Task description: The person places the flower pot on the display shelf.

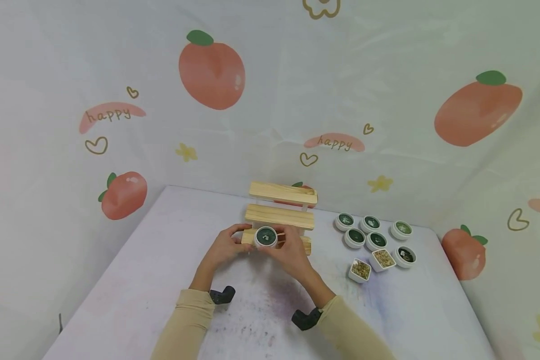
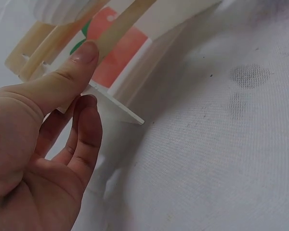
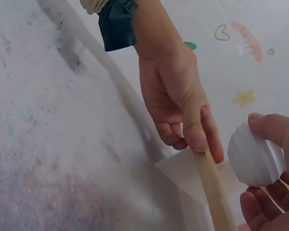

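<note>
A small three-tier wooden display stand (image 1: 280, 216) with white side pieces stands at the back of the table. My left hand (image 1: 224, 247) grips the left end of its lowest board (image 2: 123, 24), thumb on the front edge and fingers curled underneath. In my right hand (image 1: 292, 252) is a white ribbed cup (image 3: 256, 156) with dark green contents, pinched by its sides between thumb and fingers. The cup is over the lowest board in the head view, its open top facing up toward the head camera.
To the right stand several round white cups (image 1: 355, 238) with green contents. Two square white dishes (image 1: 360, 270) of grainy bits sit in front of them. Behind the table hangs a white cloth (image 1: 270, 100) printed with peaches.
</note>
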`<state>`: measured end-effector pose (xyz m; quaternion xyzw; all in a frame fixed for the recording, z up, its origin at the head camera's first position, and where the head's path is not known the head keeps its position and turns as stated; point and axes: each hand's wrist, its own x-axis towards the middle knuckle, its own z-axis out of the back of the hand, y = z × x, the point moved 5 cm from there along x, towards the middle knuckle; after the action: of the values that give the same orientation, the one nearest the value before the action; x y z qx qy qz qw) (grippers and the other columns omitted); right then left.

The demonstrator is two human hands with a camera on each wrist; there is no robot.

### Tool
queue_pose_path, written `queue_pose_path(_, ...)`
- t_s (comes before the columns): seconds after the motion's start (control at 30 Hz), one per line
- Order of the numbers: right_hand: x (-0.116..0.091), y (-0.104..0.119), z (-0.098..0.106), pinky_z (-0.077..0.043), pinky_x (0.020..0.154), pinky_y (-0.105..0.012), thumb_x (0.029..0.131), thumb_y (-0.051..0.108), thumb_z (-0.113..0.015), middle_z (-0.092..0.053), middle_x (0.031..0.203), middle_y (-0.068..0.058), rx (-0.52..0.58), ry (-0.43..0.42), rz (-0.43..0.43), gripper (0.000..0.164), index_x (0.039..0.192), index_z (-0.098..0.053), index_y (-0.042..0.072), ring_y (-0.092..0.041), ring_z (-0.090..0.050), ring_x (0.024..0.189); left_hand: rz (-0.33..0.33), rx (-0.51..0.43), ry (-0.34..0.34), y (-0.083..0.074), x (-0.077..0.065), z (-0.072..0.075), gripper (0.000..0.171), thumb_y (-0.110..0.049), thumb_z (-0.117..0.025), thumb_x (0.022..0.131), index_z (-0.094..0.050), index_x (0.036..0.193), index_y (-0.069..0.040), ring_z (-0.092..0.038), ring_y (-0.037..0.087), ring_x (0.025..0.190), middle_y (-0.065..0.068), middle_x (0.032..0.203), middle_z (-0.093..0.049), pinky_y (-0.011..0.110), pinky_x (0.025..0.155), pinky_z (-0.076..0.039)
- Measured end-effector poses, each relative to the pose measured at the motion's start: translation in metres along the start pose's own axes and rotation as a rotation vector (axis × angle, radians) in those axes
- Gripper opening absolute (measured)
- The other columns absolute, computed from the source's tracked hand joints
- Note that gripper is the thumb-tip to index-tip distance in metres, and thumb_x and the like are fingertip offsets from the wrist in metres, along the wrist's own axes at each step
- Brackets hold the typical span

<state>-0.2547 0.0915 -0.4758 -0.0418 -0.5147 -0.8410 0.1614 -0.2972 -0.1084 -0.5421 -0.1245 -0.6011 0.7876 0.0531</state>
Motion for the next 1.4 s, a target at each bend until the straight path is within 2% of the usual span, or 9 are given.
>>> queue_pose_path(0.2,0.005,0.008,-0.012,-0.054,0.083,-0.024,0.081,0.023,-0.088,-0.055,0.122,-0.012,-0.023,-0.012,0.013,0.059,0.131,-0.059,0.007,-0.02,-0.059,0.106,0.015,0.008,-0.013,0.003,0.001,0.001,0.064,-0.005,-0.079,0.08,-0.06,0.139,-0.02,-0.064,0.014,0.076,0.007,0.092,-0.074,0.03,0.076,-0.047)
queue_pose_path(0.43,0.011,0.009,-0.021,-0.052,0.083,-0.024,0.081,0.024,-0.088,-0.055,0.118,-0.012,-0.033,-0.034,-0.055,0.06,0.131,-0.061,0.007,-0.019,-0.057,0.102,-0.011,0.016,-0.028,0.0,0.001,-0.001,0.065,-0.001,-0.074,0.079,-0.059,0.14,-0.016,-0.064,0.012,0.074,0.009,0.103,-0.072,0.028,0.076,-0.048)
queue_pose_path(0.5,0.013,0.006,-0.024,-0.05,0.082,-0.022,0.081,0.025,-0.088,-0.055,0.119,-0.012,-0.04,-0.042,-0.065,0.06,0.13,-0.06,0.007,-0.019,-0.057,0.101,-0.022,0.022,-0.029,0.0,0.001,-0.002,0.066,0.0,-0.073,0.079,-0.058,0.142,-0.014,-0.063,0.011,0.073,0.007,0.097,-0.071,0.027,0.075,-0.048)
queue_pose_path(0.7,0.017,0.0,-0.03,-0.045,0.08,-0.022,0.081,0.026,-0.088,-0.056,0.121,-0.011,-0.065,-0.055,-0.053,0.059,0.13,-0.06,0.007,-0.017,-0.055,0.102,-0.032,0.073,-0.054,0.0,0.001,0.0,0.068,-0.001,-0.073,0.077,-0.058,0.143,-0.01,-0.055,0.01,0.062,-0.001,0.065,-0.06,0.026,0.066,-0.044)
queue_pose_path(1.03,0.019,-0.002,-0.033,-0.049,0.079,-0.022,0.084,0.026,-0.086,-0.064,0.12,-0.009,-0.076,-0.112,-0.047,0.056,0.129,-0.059,0.007,-0.018,-0.065,0.101,-0.017,0.066,-0.059,0.0,0.002,0.001,0.071,-0.004,-0.078,0.078,-0.056,0.145,-0.009,-0.058,0.01,0.066,-0.001,0.068,-0.063,0.025,0.068,-0.045)
queue_pose_path(1.2,0.016,0.0,-0.031,-0.054,0.086,-0.034,0.084,0.024,-0.086,-0.065,0.124,-0.01,-0.038,-0.085,-0.069,0.057,0.13,-0.058,0.007,-0.023,-0.067,0.107,-0.024,0.061,-0.059,0.001,0.002,0.001,0.069,-0.003,-0.076,0.078,-0.057,0.144,-0.009,-0.056,0.01,0.064,-0.003,0.067,-0.061,0.025,0.067,-0.044)
queue_pose_path(1.33,0.013,0.007,-0.025,-0.056,0.091,-0.046,0.084,0.023,-0.085,-0.063,0.127,-0.016,-0.001,-0.049,-0.064,0.059,0.131,-0.056,0.002,-0.031,-0.067,0.111,-0.011,0.074,-0.069,0.002,0.001,0.002,0.069,-0.008,-0.08,0.078,-0.058,0.143,-0.012,-0.054,0.009,0.061,-0.004,0.063,-0.059,0.024,0.064,-0.042)
queue_pose_path(1.4,0.011,0.012,-0.02,-0.056,0.092,-0.049,0.085,0.025,-0.085,-0.063,0.128,-0.017,-0.013,-0.036,-0.052,0.06,0.132,-0.056,0.0,-0.034,-0.066,0.112,-0.004,0.086,-0.073,0.003,0.001,0.003,0.07,-0.012,-0.084,0.078,-0.059,0.143,-0.013,-0.053,0.008,0.06,-0.004,0.061,-0.058,0.024,0.062,-0.04)
